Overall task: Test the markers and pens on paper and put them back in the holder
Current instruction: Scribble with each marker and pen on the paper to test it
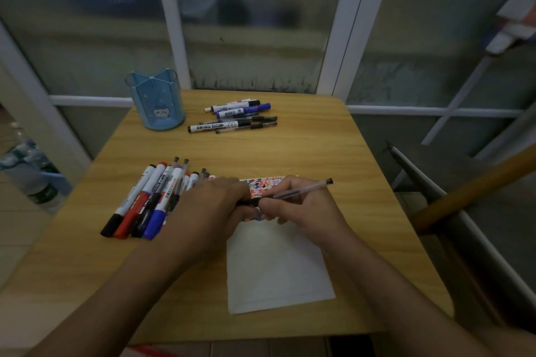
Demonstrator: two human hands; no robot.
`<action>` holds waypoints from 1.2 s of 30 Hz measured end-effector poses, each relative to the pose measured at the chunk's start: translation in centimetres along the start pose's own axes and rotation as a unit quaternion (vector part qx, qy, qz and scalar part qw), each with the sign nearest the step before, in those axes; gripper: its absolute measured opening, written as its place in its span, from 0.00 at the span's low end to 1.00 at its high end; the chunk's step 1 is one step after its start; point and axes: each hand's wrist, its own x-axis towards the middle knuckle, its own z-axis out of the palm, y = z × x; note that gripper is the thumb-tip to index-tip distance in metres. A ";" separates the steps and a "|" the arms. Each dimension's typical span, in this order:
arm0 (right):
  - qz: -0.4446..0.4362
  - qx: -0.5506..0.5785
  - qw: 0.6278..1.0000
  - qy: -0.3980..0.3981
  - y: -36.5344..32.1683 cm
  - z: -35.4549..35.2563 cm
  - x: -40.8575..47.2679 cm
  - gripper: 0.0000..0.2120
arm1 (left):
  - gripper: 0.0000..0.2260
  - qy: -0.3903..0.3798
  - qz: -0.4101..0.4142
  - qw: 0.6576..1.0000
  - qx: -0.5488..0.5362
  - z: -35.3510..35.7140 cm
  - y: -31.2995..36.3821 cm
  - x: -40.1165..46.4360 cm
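A person sits at a small wooden table [290,151] with both hands close together over a sheet of white paper [275,266]. The right hand [301,206] pinches a thin clear pen [301,190] in curled fingers. The pen slants up to the right, and its dark end sticks out past the hand. The left hand [214,206] is curled too and grips a dark piece at the other end of the same pen, right where the two hands meet. It may be the cap, but it is too hidden to tell for sure. The far end of the paper is full of small red, blue and black marks [266,184]. The near part of the paper is plain white. Just left of the hands lies a bunch of markers and pens [150,200], side by side on the table, with black, red and blue caps pointing near. Far across the table lies a smaller bunch of markers and pens [240,116], lying sideways. Just left of that bunch stands the blue pen holder [158,101], upright at the far left corner of the table. It has a little cat face on the front. No pens show above its rim. Off the table on the left stand some water bottles [26,165].
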 end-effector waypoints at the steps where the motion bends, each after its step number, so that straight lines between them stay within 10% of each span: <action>1: 0.003 -0.002 1.000 -0.005 0.0 -0.1 0.0 0.07 | 0.09 -0.004 -0.001 1.000 0.004 0.0 0.2 0.0; 19: -0.014 -0.094 0.995 -0.014 -0.3 0.8 1.1 0.13 | 0.24 0.054 -0.027 0.996 -0.064 -1.6 -0.8 -2.4; 27: -0.019 -0.159 0.987 0.006 0.5 0.8 1.2 0.14 | 0.03 0.068 -0.123 0.989 0.050 -2.5 -4.1 -3.6; 36: -0.033 -0.242 0.970 0.009 1.0 1.4 1.2 0.13 | 0.02 -0.004 -0.120 0.991 0.062 -2.1 -4.6 -4.1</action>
